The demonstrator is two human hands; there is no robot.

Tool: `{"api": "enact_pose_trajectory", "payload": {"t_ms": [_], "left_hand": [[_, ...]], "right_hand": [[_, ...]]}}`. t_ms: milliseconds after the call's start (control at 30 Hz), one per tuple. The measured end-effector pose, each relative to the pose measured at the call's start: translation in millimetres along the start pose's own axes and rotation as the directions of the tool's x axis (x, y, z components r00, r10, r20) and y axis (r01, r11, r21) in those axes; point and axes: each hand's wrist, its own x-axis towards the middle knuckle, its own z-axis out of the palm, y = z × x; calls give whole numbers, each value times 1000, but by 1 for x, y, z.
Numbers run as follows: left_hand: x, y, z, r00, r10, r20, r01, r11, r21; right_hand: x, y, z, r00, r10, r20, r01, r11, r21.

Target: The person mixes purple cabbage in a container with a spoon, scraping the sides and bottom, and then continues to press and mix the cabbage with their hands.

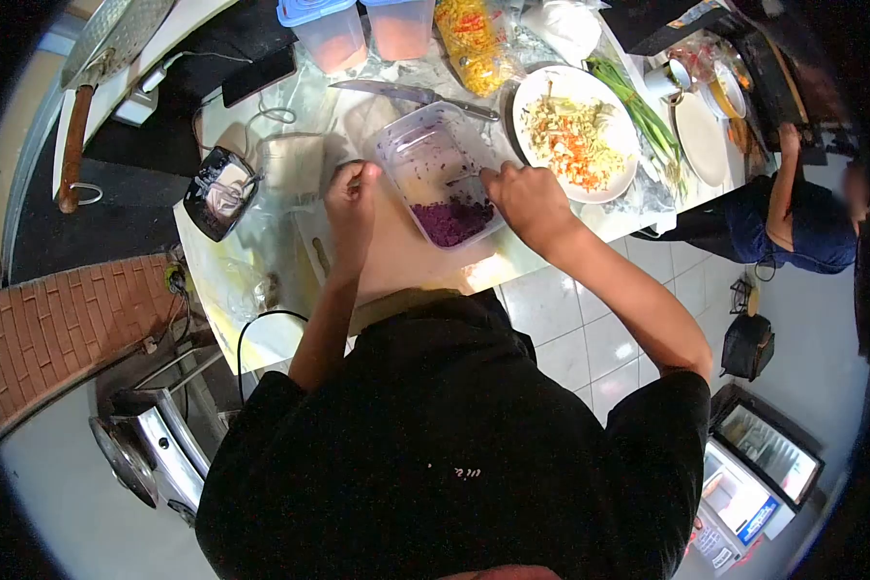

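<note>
A clear rectangular plastic container [435, 135] sits on a pale cutting board [389, 261], with chopped purple cabbage [451, 222] heaped at its near end and scraps stuck to its walls. My right hand [530, 201] is closed over the container's right rim, gripping a thin metal utensil [463, 177] whose end reaches inside. Just off the left rim, my left hand [351, 198] has its fingers curled and thumb bent in; I cannot tell whether anything is inside it. Behind the container lies a large knife [396, 93], blade pointing left.
A white plate [535, 89] of chopped vegetables stands at the right, beside green onions [638, 111]. Blue-lidded tubs [331, 43] and a bag of yellow pieces [472, 48] line the back. At left is a black dish [224, 193]. Another person [783, 217] stands far right.
</note>
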Motion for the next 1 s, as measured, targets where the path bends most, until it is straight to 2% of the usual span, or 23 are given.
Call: {"api": "enact_pose_trajectory", "payload": {"t_ms": [33,100,133,200,233,300,333,400,467,533,567,600,633,700,733,800,833,900,933,967,1000], "left_hand": [[-1,1,-2,1000,-1,-2,1,1000,-1],[-2,5,-6,976,-215,-18,216,971,102],[-3,5,-6,977,-213,-16,213,972,103],[-9,6,-9,942,-312,128,313,950,15],[-15,24,-5,941,-315,127,315,949,17],[-27,56,10,848,-497,184,515,854,-70],[-30,51,12,847,-499,182,518,853,-71],[-35,39,18,877,-337,342,318,941,111],[-34,34,23,875,-349,334,328,937,119],[-32,27,26,872,-360,332,336,933,129],[-32,16,27,911,-252,325,212,965,154],[-30,23,28,937,-139,321,84,980,179],[-31,30,27,936,-138,323,82,980,182],[-35,46,22,877,-330,350,253,935,250],[-38,33,23,876,-334,349,255,933,253],[-40,8,26,949,-187,255,157,979,133],[-38,7,26,948,-188,258,158,978,133],[-34,10,28,920,-204,335,258,958,-123],[-35,6,29,919,-204,337,258,958,-124],[-36,-1,29,920,-203,336,226,974,-29],[-35,5,30,921,-201,335,190,980,66]], "right_hand": [[-1,1,-1,1000,-4,-25,4,1000,12],[-1,-1,3,1000,-4,-4,4,1000,16],[-1,-2,6,1000,-1,18,0,1000,22],[-7,-7,13,999,-33,13,33,999,37],[-10,-10,14,998,-70,8,70,996,50],[-11,-16,12,996,-74,52,70,994,86],[-11,-18,10,993,-75,97,63,991,119],[-10,-13,-5,991,-38,130,21,992,127],[-4,-11,-11,987,0,162,-22,991,135],[2,-11,-12,995,4,98,-15,994,109],[5,-12,-8,995,8,98,-19,994,109],[8,-16,-2,998,-56,40,52,994,94],[10,-19,3,993,-121,-16,122,990,76],[9,-26,8,990,-126,-69,131,988,77],[7,-30,8,984,-132,-120,142,987,73],[-2,-35,9,977,-148,-152,161,984,78],[-7,-37,9,970,-158,-183,175,981,79],[-16,-39,6,976,-139,-164,156,984,91],[-19,-40,3,981,-125,-150,141,985,103],[-21,-41,-1,981,-125,-149,141,985,104],[-22,-42,-5,984,-48,-169,71,989,130]]}}
